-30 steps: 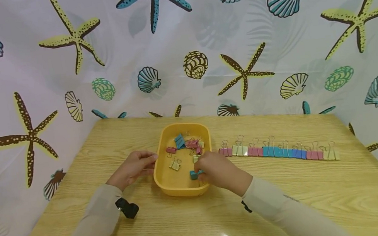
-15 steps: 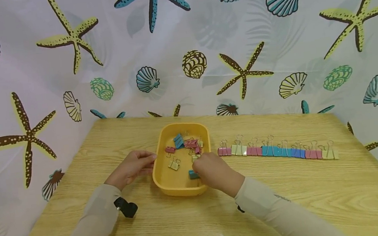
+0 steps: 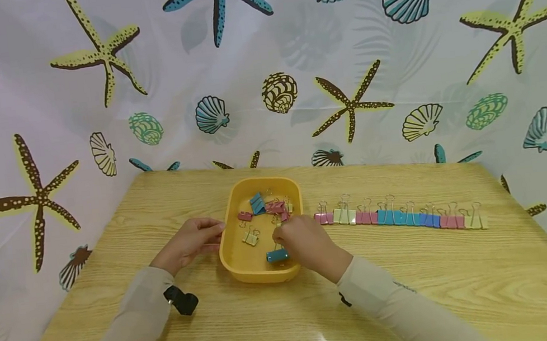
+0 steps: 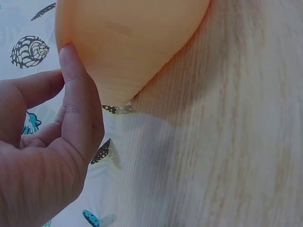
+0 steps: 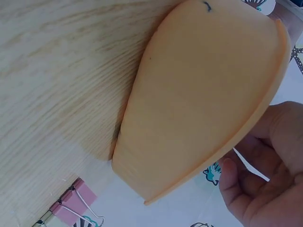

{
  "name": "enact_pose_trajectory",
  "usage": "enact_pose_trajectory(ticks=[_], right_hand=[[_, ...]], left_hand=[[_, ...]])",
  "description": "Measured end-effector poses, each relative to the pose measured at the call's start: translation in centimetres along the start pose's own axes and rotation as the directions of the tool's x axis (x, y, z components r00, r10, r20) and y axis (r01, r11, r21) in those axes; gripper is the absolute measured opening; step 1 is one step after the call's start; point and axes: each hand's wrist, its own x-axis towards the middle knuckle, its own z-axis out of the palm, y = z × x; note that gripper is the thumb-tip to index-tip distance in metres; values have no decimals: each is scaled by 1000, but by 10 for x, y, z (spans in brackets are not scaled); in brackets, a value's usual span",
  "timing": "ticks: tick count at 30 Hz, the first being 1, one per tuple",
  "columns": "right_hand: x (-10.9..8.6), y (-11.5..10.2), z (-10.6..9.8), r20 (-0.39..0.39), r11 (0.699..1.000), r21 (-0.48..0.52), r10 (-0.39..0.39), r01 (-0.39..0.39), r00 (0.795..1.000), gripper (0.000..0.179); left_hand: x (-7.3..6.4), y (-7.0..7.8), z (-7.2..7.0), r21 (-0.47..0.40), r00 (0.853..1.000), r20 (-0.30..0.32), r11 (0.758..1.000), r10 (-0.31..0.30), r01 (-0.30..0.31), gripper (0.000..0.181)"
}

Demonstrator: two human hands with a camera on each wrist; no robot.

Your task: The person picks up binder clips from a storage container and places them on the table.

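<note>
A yellow plastic bin [image 3: 260, 276] holds several small binder clips in pink, pale yellow and blue. At its left side, my left hand [image 3: 189, 243] holds the wall by the rim; the left wrist view shows a fingertip [image 4: 72, 59] against the outer wall. My right hand [image 3: 311, 245] reaches over the right rim into the bin and pinches a teal-blue binder clip [image 3: 277, 255] by its wire handle. The right wrist view shows curled fingers behind the bin wall [image 5: 199, 94], which hides this clip. A blue clip [image 3: 257, 203] and a pale yellow clip [image 3: 251, 237] lie inside.
Right of the bin, a row of binder clips [image 3: 400, 217] stands on the wooden table [image 3: 251, 330], handles upward, in pink, pale yellow and blue. The row's near end, a pink clip [image 5: 75, 201], shows in the right wrist view. A patterned cloth [image 3: 249, 134] hangs behind.
My right hand has shifted slightly left inside the bin. The teal-blue clip has turned and moved a little left, its wire handle now visible at my fingertips. The left hand stays at the rim.
</note>
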Motion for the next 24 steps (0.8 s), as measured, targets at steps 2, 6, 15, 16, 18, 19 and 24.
enact_pose_trajectory(ticks=[2,6,15,16,18,19,24], right_hand=[[0,1,1,-19,1000,28,4,-3,1000,51],[-1,1,-1,-64,995,95,30,-24,997,30],[-8,5,-19,-259,994,109,38,-10,965,6],[-9,6,-22,-279,993,114,45,-13,959,5],[-12,8,-29,-311,992,128,61,-22,948,7],[-13,9,-33,-324,991,135,69,-26,943,7],[-18,21,-47,-369,987,140,123,-76,921,10]], left_hand=[[0,0,0,-1,1000,0,1000,-3,3,42],[0,0,1,-7,1000,-2,1000,-9,9,42],[0,1,2,-11,1000,-10,1000,-18,17,41],[0,1,2,-11,1000,-11,1000,-18,18,41],[0,1,2,-11,1000,-9,1000,-20,19,41],[0,2,2,-11,1000,-9,1000,-23,23,41],[-1,3,2,-12,999,-9,999,-35,35,42]])
